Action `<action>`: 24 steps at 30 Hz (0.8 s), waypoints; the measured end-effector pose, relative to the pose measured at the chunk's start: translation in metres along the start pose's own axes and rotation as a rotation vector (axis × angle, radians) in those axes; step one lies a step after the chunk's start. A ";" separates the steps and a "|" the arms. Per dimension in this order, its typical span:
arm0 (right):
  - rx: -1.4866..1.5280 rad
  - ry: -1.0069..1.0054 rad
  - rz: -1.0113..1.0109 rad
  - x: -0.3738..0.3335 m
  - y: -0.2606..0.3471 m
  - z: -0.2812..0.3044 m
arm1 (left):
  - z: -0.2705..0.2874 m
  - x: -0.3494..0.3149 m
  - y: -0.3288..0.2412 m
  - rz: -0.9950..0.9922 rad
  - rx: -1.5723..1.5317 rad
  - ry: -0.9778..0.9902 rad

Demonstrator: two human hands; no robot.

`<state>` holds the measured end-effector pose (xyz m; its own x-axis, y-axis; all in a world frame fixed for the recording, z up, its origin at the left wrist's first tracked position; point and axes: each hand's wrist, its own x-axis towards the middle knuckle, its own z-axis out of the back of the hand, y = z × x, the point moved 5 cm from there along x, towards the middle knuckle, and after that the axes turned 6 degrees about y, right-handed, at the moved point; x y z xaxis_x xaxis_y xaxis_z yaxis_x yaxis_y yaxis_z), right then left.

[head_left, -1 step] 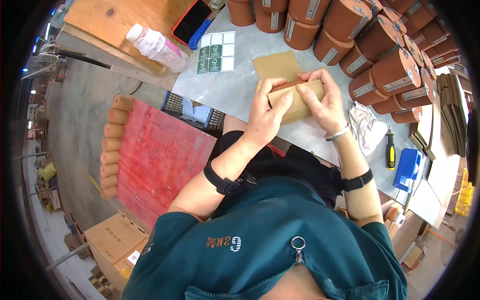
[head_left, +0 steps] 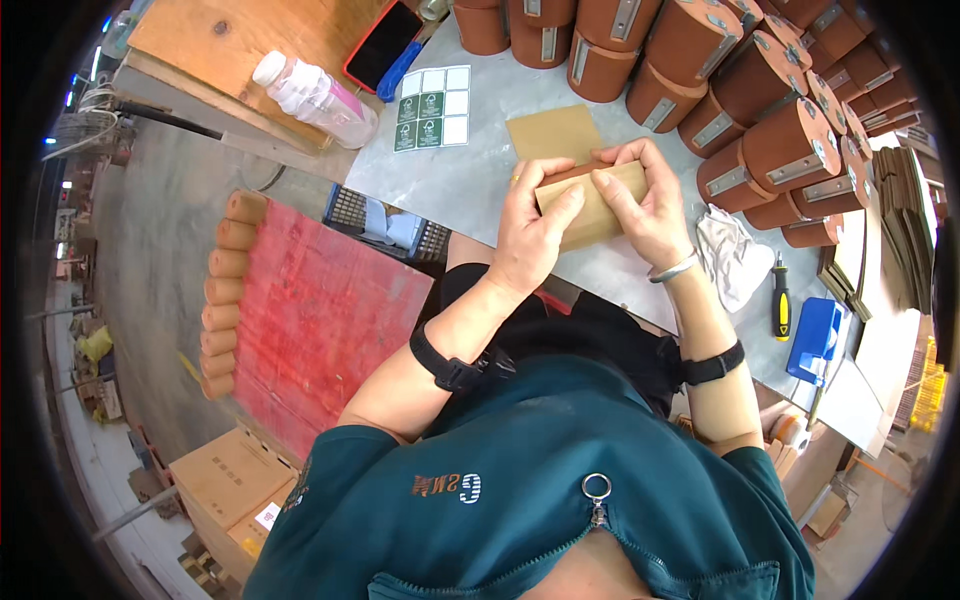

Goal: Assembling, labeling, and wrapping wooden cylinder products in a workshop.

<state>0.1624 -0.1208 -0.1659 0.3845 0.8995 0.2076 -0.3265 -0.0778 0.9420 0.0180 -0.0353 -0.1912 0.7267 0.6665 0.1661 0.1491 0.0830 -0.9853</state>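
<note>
Over the grey table, my left hand (head_left: 532,225) and my right hand (head_left: 652,208) grip a tan cardboard wrap (head_left: 594,222) from both sides, thumbs pressed on its near face. A strip of reddish-brown surface (head_left: 580,172) shows behind the wrap's top edge; it looks like one of the brown canisters, but most of it is hidden by the wrap and my fingers. Just beyond my hands a flat tan card (head_left: 552,130) lies on the table. Stacked brown canisters (head_left: 740,170) with metal strips stand close to my right hand.
A sticker sheet (head_left: 432,108), bottle (head_left: 318,100) and phone (head_left: 383,45) lie at the far left. At right are a white cloth (head_left: 730,258), screwdriver (head_left: 781,300) and blue tape dispenser (head_left: 815,340). Tan rolls (head_left: 222,290) line a red board (head_left: 320,320).
</note>
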 end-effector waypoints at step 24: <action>-1.042 0.274 0.219 -0.021 0.083 -0.044 | 0.016 0.013 0.009 0.172 -0.051 -0.213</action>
<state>0.0892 -0.1269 -0.1041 0.0667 0.9855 0.1560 -0.9828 0.0379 0.1807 0.0181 -0.0145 -0.1981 0.5876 0.8089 -0.0209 0.0734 -0.0790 -0.9942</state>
